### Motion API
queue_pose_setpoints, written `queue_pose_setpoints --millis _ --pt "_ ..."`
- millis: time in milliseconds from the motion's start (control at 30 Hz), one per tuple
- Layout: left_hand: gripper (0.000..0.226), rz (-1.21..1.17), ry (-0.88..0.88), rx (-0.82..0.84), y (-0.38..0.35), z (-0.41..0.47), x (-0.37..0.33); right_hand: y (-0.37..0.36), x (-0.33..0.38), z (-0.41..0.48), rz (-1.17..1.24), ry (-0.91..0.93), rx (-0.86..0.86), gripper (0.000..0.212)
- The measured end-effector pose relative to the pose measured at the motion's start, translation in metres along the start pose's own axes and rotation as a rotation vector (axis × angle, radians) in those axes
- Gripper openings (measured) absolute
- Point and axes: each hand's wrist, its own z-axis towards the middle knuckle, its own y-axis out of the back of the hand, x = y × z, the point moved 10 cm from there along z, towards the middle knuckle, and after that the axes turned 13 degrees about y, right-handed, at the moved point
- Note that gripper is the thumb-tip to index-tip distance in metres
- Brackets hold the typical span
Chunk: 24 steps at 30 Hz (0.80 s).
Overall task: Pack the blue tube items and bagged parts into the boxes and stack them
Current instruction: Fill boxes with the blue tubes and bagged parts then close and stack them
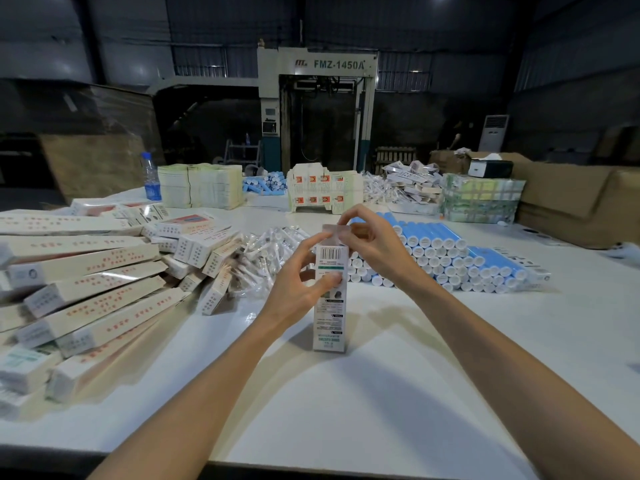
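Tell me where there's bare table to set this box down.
Bare table lies nearside of the upright box, toward the near edge, and right of it, nearside of the blue tubes. Crowded: packed boxes on the left, bagged parts just behind the box.

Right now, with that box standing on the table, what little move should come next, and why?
Probably fold the top flap down and tuck it in. The box stands upright on the table, the left hand grips its upper part, and the right hand pinches the raised flap, so closing looks like what is left.
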Motion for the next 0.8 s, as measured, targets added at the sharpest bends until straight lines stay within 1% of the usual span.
queue_pose_setpoints --millis 100,200,233,300,400,500,600,800 --pt "0.069 -0.034 0.004 -0.008 -0.002 0.0 0.002 0.003 0.001 -0.002 -0.073 0.027 -0.012 0.002" --pt "0.058 -0.018 0.011 -0.012 -0.001 0.001 0.006 0.005 0.003 -0.002 -0.106 0.037 0.004 0.003" --pt "0.054 -0.012 0.016 -0.013 -0.001 0.001 0.007 0.005 0.005 -0.002 -0.102 0.044 0.019 0.004" --pt "0.051 -0.005 0.026 -0.018 0.0 0.003 0.008 0.005 0.007 -0.005 -0.08 0.037 0.039 0.013" --pt "0.051 -0.004 0.027 -0.022 -0.002 0.004 0.009 0.009 0.004 -0.011 -0.067 0.019 0.002 0.016" --pt "0.056 -0.012 0.025 -0.016 -0.003 0.005 0.009 0.011 0.0 -0.015 -0.067 0.001 -0.055 0.011" --pt "0.067 -0.051 0.026 -0.001 -0.004 0.004 0.01 0.012 -0.003 -0.013 -0.071 -0.027 -0.083 0.009" --pt "0.08 -0.072 0.026 0.012 -0.002 0.005 0.011 0.008 -0.004 -0.005 -0.04 -0.055 -0.024 0.007"
